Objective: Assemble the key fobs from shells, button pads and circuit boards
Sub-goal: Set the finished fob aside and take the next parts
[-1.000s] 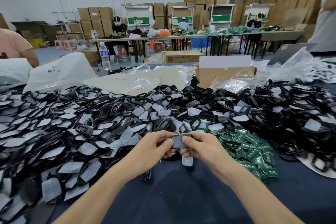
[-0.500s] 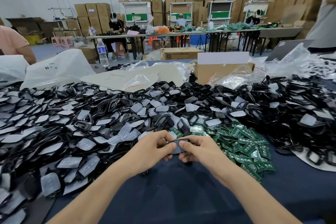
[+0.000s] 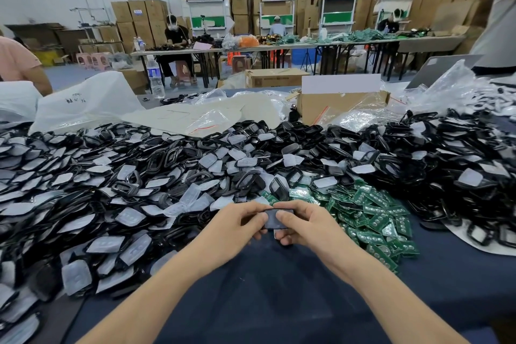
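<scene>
While both are pinching the fob (image 3: 273, 218) just above the bench (image 3: 279, 301), the left grip (image 3: 237, 222) and right grip (image 3: 305, 225) are curling round its ends, thumbs pressing on top. It is looking light, stiff and small, likely best held by its edges. Green boards (image 3: 374, 222) are lying just right of it; shells (image 3: 248, 180) and pads (image 3: 129, 216) are crowding left and behind.

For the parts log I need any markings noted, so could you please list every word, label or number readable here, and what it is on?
Nothing reads clearly.
White bag: dark handwritten marks, illegible.
Water bottle: blue label, too small.
Cardboard box: printed mark, blurred.
Stacked carton: blue sticker, too small.
Circuit boards: print too small.
Key fob pinched by left hand and right hand: no marking visible.
</scene>
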`<state>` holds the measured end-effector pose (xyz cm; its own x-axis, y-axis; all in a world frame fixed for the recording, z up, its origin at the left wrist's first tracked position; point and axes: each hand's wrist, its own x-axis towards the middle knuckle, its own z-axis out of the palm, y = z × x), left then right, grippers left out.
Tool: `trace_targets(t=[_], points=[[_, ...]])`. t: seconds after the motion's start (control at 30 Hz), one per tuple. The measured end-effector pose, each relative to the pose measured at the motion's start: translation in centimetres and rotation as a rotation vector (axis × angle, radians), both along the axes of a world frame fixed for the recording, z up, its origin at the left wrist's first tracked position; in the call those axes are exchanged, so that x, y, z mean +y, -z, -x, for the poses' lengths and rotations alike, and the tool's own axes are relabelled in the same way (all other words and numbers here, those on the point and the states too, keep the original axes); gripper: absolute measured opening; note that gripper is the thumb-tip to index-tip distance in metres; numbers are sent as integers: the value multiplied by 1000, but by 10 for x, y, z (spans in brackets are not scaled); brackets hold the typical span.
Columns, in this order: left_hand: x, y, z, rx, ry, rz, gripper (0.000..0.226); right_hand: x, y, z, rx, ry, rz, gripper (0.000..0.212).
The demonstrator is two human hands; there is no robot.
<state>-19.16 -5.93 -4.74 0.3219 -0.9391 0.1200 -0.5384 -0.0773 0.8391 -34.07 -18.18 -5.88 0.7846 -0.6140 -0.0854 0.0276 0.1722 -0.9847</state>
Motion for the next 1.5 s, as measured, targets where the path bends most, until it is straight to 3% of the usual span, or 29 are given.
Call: trace_targets(t=[0.23,0.5,0.73,0.93,1.17,1.27,1.5], points=[[-2,2,6,101,-90,83,19,0,7,-3,-45,23,9,12],[2,2,9,98,-70,75,24,-1,16,-4,-15,23,47,8],[4,9,12,-45,-74,0,8,1,17,-2,75,1,179,8],[2,2,2,12,-28,-115,7,-3,13,0,108,-66,171,6],[5,3,-4,23,79,-286,7,-17,-3,2,272,112,558,16],[6,2,-5,-42,78,-337,6,-24,-10,2,250,163,604,15],[-10,-18,-15,-341,31,-351,18,-60,-23,-4,152,402,439,19]])
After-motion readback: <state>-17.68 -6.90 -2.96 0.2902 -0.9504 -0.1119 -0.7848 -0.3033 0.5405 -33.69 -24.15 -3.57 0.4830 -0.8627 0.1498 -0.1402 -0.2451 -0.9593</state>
